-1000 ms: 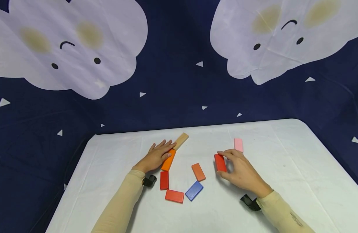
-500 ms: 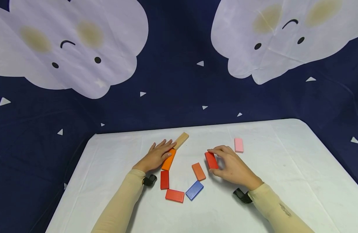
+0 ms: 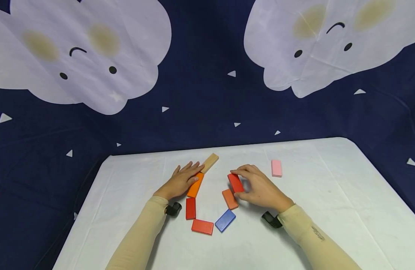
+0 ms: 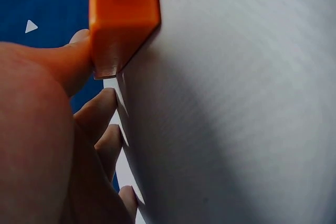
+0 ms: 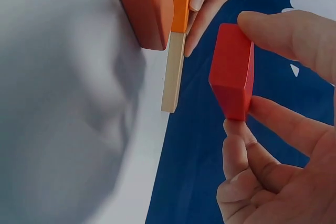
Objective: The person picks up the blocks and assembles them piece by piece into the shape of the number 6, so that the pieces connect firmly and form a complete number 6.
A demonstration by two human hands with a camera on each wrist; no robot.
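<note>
Block (image 3: 235,183), red, pinched in right hand (image 3: 259,188)

No readable text; dark mark (image 3: 318,233) on right sleeve (image 3: 319,245) illegible.

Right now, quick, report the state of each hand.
Left hand: open, touching the orange block.
Right hand: holding a red block in a pinch.

red blks (image 3: 236,182) | orng blks (image 3: 195,189) | blu blk (image 3: 225,220) | pnk blk (image 3: 276,168) | wht tbl (image 3: 322,187) | navy bkdrp (image 3: 207,93), wht clouds (image 3: 133,33)
</note>
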